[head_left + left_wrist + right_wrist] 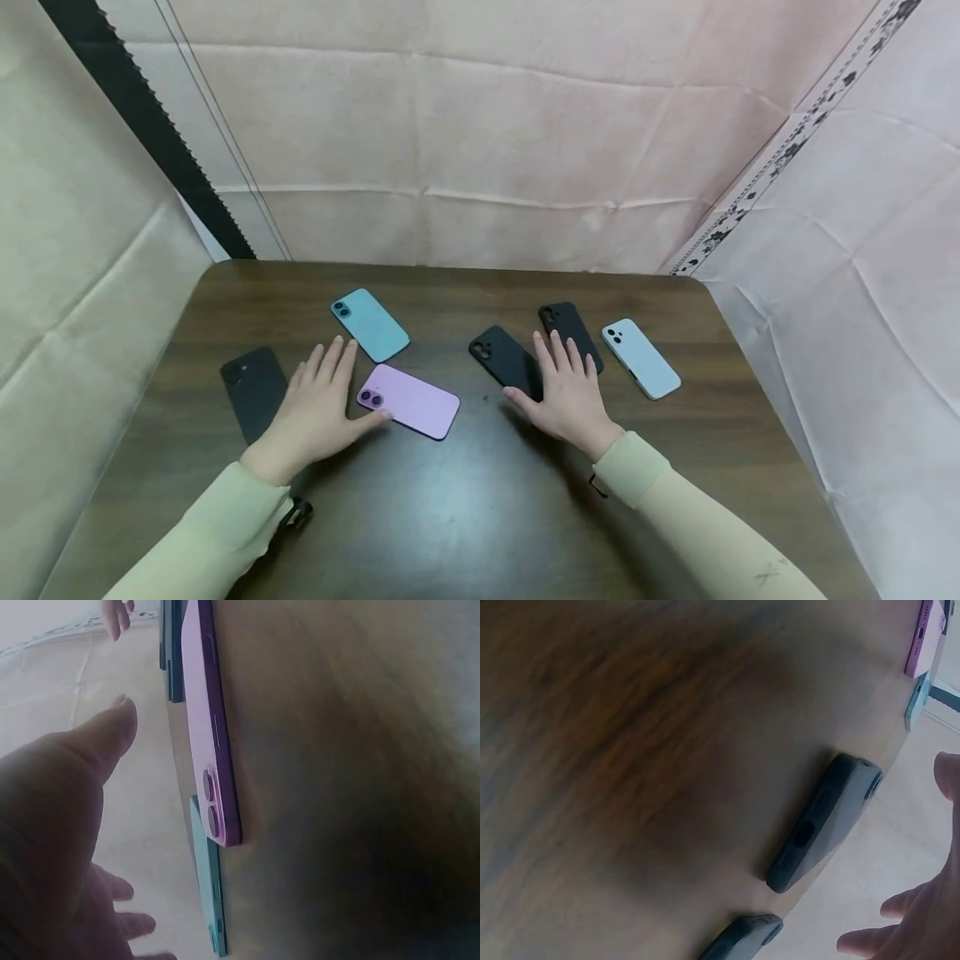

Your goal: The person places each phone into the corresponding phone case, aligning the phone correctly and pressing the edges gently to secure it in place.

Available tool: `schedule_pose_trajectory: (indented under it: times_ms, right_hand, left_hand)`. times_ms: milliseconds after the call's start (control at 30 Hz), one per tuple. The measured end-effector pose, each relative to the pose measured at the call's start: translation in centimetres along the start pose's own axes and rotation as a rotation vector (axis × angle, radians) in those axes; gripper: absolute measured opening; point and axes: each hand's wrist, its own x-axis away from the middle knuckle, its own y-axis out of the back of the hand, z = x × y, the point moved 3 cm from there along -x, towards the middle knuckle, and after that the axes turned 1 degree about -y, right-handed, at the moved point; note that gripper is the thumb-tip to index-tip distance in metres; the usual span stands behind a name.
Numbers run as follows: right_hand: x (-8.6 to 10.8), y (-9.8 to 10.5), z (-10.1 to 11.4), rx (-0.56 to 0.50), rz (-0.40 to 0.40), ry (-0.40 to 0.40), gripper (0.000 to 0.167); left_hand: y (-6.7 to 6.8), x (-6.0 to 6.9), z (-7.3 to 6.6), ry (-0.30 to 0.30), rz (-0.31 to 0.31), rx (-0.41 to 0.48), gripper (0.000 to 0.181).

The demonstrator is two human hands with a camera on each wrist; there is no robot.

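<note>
My left hand [318, 408] hovers above the table with fingers spread, between a dark phone [253, 390] and a purple phone [411, 402]. Its thumb overlaps the purple phone's lower edge in the head view, but the left wrist view shows the thumb [105, 735] apart from that phone [206, 712]. A teal phone [373, 327] lies beyond the fingertips. Over two black phones or cases, one nearer [504, 357] and one farther [572, 327], my right hand [568, 404] is held with fingers extended, covering part of them. Neither hand holds anything.
A pale blue phone [641, 358] lies to the right of the black pair. All the phones rest camera side up on a dark wooden table [450, 533]. Light creased cloth [480, 150] hangs behind and along both sides. A dark strap [298, 512] shows under the left sleeve.
</note>
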Motion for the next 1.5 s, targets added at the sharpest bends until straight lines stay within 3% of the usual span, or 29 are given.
schedule_pose_trajectory:
  times_ms: [233,600,1000,1233,1500]
  right_hand:
    - [-0.1,0.3,-0.4,0.018,0.014,0.0,0.1]
    - [-0.4,0.4,-0.2,0.015,0.031,0.015,0.1]
    - [-0.3,-0.3,0.0,0.004,0.026,0.032,0.1]
    - [0.0,-0.6,0.0,0.004,0.039,0.034,0.099]
    - [0.5,-0.5,-0.8,-0.006,0.028,0.015,0.098]
  left_hand:
    - [-0.4,-1.2,-0.8,-0.084,0.023,0.018,0.12]
    - [-1.1,-2.3,-2.1,-0.144,0.1,-0.004,0.11]
    - [-1.3,-2.7,-2.2,-0.139,0.142,0.014,0.09]
    - [-1.3,-2.9,-1.7,-0.134,0.151,0.014,0.09]
    - [-1.6,-3.5,-2.2,-0.136,0.191,0.051,0.087]
